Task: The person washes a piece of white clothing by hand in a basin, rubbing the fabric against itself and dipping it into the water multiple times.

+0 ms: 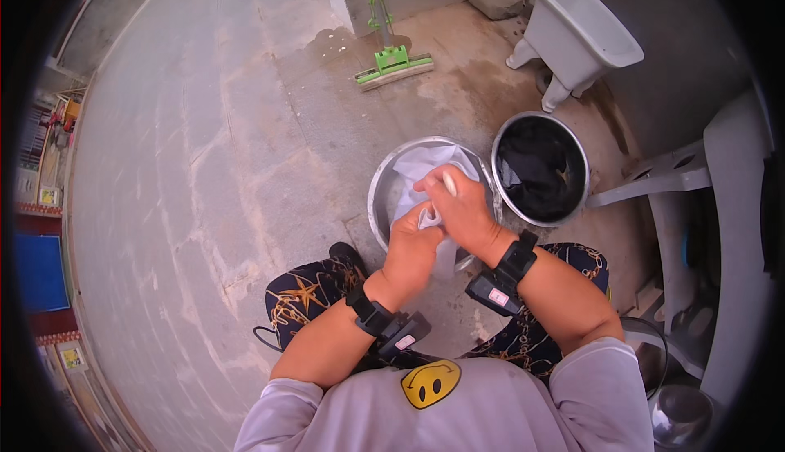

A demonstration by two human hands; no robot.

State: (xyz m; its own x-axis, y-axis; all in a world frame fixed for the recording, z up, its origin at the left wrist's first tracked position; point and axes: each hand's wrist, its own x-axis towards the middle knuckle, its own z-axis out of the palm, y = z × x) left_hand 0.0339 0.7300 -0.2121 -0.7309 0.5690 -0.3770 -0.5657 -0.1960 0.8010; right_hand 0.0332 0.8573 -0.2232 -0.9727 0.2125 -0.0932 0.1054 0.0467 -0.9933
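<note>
A white cloth [427, 161] hangs from both my hands into a round metal basin [379, 198] on the ground before me. My left hand [414, 243] is closed round a bunched part of the cloth, on the near side. Just right of it and a little farther off, my right hand [466, 211] grips another fold, and a bit of white pokes out between its fingers. The cloth's lower part lies inside the basin; what else the basin holds is hidden by the cloth and my hands.
Right beside the basin stands a second metal basin [582, 157] with dark cloth in dark water. A green mop head [394, 62] rests on the floor ahead. A white footed tub [585, 31] stands at the far right, near a stone [495, 0]. A grey stand [666, 175] is at the right.
</note>
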